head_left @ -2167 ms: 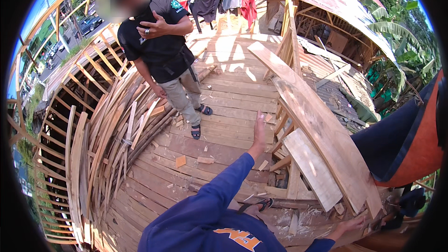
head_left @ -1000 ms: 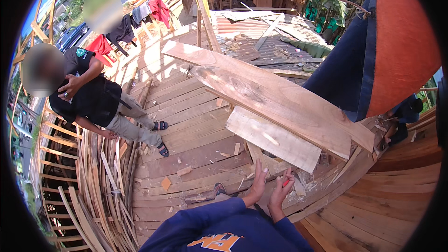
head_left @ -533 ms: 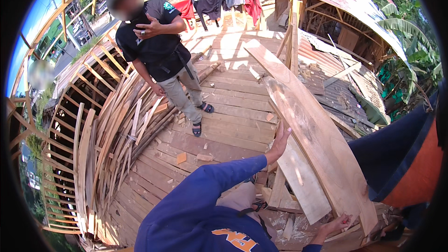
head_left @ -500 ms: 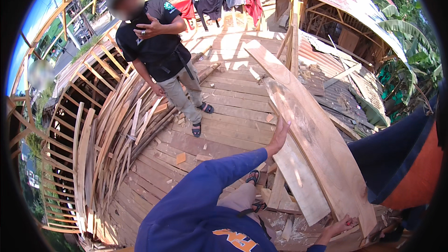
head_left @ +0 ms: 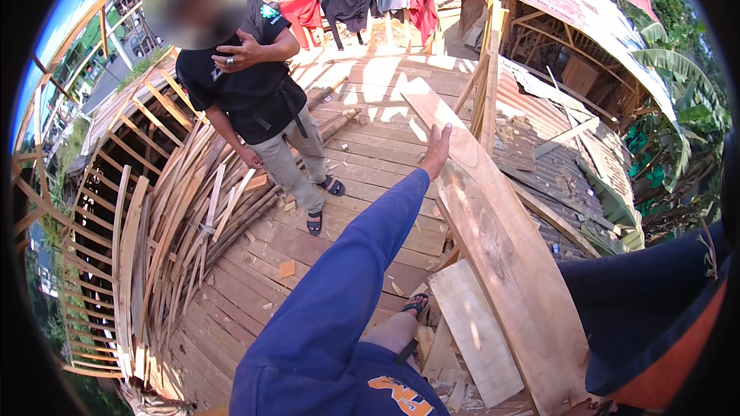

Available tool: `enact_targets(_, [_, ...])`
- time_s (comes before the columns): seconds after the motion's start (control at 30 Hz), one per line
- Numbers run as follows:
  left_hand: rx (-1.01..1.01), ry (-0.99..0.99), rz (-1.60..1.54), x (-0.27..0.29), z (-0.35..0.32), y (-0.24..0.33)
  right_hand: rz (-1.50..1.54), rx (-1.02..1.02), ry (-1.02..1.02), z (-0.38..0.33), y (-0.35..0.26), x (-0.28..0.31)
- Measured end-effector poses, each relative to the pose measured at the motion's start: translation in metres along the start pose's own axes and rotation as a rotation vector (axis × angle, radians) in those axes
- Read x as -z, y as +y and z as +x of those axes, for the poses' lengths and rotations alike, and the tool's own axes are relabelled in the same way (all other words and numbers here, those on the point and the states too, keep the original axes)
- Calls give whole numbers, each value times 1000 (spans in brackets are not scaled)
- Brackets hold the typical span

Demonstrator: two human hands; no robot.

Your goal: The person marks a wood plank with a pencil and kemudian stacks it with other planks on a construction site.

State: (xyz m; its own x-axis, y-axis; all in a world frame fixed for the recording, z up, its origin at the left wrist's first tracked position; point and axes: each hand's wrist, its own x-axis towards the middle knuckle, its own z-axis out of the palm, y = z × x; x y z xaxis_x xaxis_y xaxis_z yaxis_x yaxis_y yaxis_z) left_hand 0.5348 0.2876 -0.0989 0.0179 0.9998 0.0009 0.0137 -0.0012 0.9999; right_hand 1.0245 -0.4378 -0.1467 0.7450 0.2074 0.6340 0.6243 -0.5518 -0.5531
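Long wooden plank [head_left: 497,196] slants from upper centre to lower right of frame. Left hand [head_left: 437,152] at its left edge, upper centre: fingers straightened, gripping nothing; contact unclear. Right hand cannot be made out; its grip cannot be told. Shorter pale board [head_left: 478,331] just left of plank, lower right. Timber strips [head_left: 193,208] heaped at left on wooden deck [head_left: 378,156]. Person in black shirt [head_left: 247,100] stands upper left; garments [head_left: 344,11] hang upper centre.

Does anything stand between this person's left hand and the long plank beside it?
Nothing visible does: the left hand overlaps the long plank's left edge in view, though contact is unclear. The shorter pale board lies nearer the person, not between.
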Motion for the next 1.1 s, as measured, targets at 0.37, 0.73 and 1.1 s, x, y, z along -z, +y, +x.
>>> enact_targets(0.37, [-9, -76, 68, -25, -22, 3, 31, -393, -67, -10, -33, -8])
enact_targets(0.73, [-444, -744, 751, -24, -350, -46, 205, -214, -325, -141, -157, -31])
enact_targets(1.1, [-510, -998, 823, 0, -500, -73, 296, 115, -870, -244, -291, -2])
